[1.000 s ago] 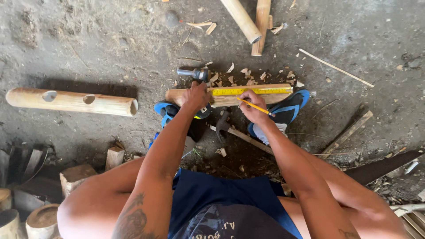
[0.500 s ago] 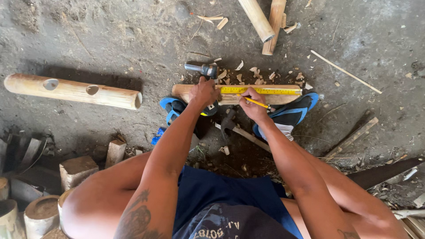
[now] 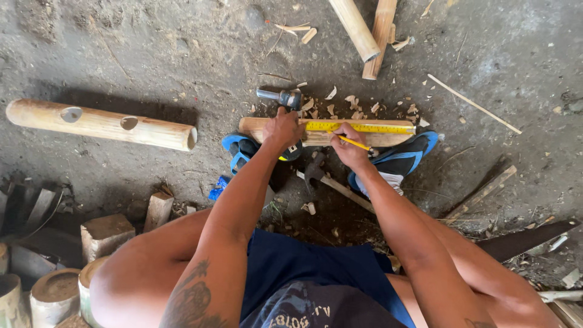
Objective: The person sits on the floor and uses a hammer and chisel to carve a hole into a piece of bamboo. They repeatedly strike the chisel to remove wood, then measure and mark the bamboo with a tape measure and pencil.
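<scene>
Between the earlier views and this one, we see almost no shift at the work: both hands sit in the same places on the short pale split bamboo piece (image 3: pixel 328 132), while the whole scene sits slightly differently in the view, which we read as the head camera moving. From that stillness we judge that the measuring and marking is being held steady rather than changed.

That bamboo piece, our landmark, lies crosswise on the dirt floor in front of the squatting person, between two blue sandals (image 3: pixel 398 159). Along its top runs a yellow measuring tape blade (image 3: pixel 364 127), stretched toward its right end.

Our left hand (image 3: pixel 283 129) rests on the left part of the bamboo piece, fingers curled down over it and over the tape's start; the dark tape case (image 3: pixel 291 152) lies just beneath the hand, on the near side of the piece. Whether the fingers pinch the blade itself we cannot tell.

Our right hand (image 3: pixel 349 147) sits at the near edge of the piece, close to its middle, fingers closed together on a thin yellow pencil (image 3: pixel 355 143) whose tip lies against the tape.

A steel-headed hammer (image 3: pixel 280 97) lies just beyond the piece's left end. A long round bamboo pole with two holes (image 3: pixel 100 123) lies well to the left.
</scene>
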